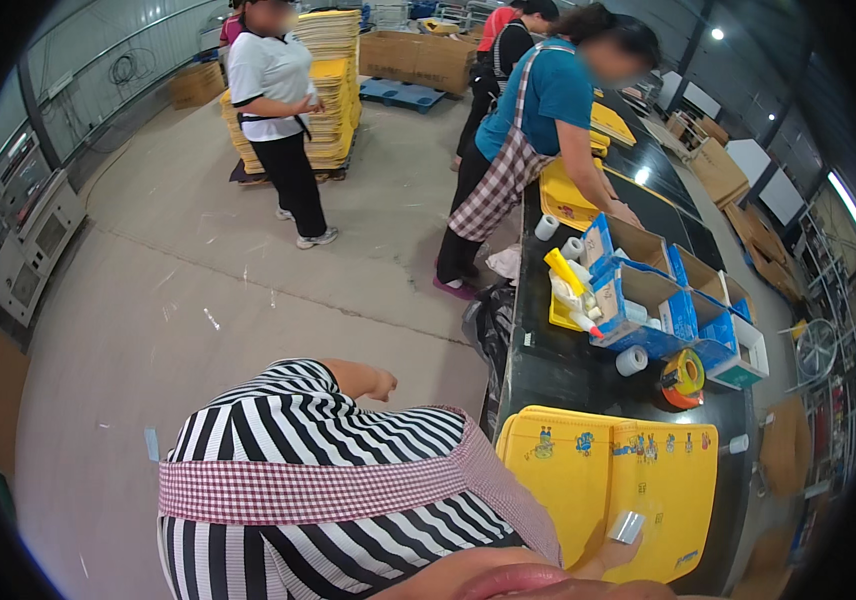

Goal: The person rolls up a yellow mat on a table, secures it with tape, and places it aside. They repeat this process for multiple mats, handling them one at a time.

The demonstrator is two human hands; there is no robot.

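Observation:
My right hand [608,558] is at the lower right, over the yellow printed sheets [558,490]. Its fingers close on a small shiny grey-white roll [628,527]. The flat sheets carry small cartoon figures and lie in two piles side by side on the black table [548,380]. My left hand [380,385] is away from the table, at the end of a striped sleeve, above the floor. Its fingers look curled in, and nothing shows in them. My striped top and checked apron strap fill much of the lower middle.
Blue open boxes [638,330] with white rolls stand beyond the sheets, near a yellow-and-orange tape roll [686,372]. A black plastic bag [493,325] hangs by the table edge. A co-worker [528,130] leans over the table; another person [278,100] stands before yellow stacks [333,90].

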